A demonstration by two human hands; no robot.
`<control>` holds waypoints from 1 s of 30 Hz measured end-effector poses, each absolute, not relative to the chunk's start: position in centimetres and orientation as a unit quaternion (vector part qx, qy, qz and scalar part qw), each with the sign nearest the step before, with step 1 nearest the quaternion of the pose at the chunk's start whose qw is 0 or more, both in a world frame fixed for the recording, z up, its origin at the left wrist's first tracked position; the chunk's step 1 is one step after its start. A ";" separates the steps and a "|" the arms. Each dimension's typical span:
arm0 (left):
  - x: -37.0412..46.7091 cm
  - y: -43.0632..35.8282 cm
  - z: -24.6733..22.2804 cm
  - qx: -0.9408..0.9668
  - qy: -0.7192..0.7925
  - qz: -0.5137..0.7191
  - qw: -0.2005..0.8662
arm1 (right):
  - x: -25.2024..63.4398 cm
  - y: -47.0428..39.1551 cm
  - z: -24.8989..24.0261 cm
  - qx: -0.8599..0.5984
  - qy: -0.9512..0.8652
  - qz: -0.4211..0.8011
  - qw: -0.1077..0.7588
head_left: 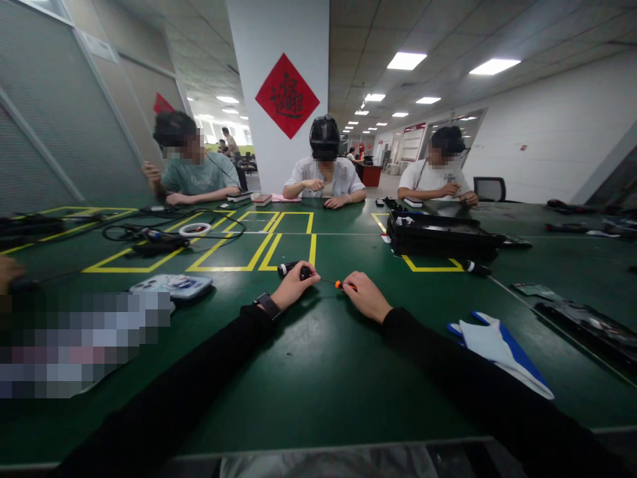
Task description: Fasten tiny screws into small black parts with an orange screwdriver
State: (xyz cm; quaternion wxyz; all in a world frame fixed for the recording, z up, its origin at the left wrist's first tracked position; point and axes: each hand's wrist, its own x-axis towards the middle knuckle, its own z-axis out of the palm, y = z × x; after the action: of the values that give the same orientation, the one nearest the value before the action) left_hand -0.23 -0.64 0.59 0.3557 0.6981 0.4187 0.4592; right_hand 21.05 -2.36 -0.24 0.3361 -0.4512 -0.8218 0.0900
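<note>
Near the middle of the green table (298, 372), my left hand (294, 285) is closed around a small black object (305, 273), whose exact kind I cannot make out. My right hand (366, 295) pinches a screwdriver by its orange and black handle (339, 285). The thin shaft (327, 281) points left, toward the black object; whether its tip touches is too small to tell. Just behind my left fingers lies a black cylinder with a white band (286, 268).
A blue and white glove (502, 348) lies at the right, a patterned case (172, 285) at the left. Farther back are cables (159, 244) and a long black housing (442, 234). Opened devices (592, 328) sit far right. Three people sit across the table.
</note>
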 end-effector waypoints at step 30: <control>-0.1 -1.0 0.8 0.708 0.417 0.452 0.347 | 21.2 -2.7 0.0 -0.430 -0.820 0.118 0.359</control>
State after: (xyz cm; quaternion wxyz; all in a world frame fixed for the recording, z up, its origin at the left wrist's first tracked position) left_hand -0.15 -0.97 0.85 0.3470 0.7081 0.4171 0.4518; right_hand 21.19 -2.74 -0.05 0.3589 -0.4299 -0.8201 0.1177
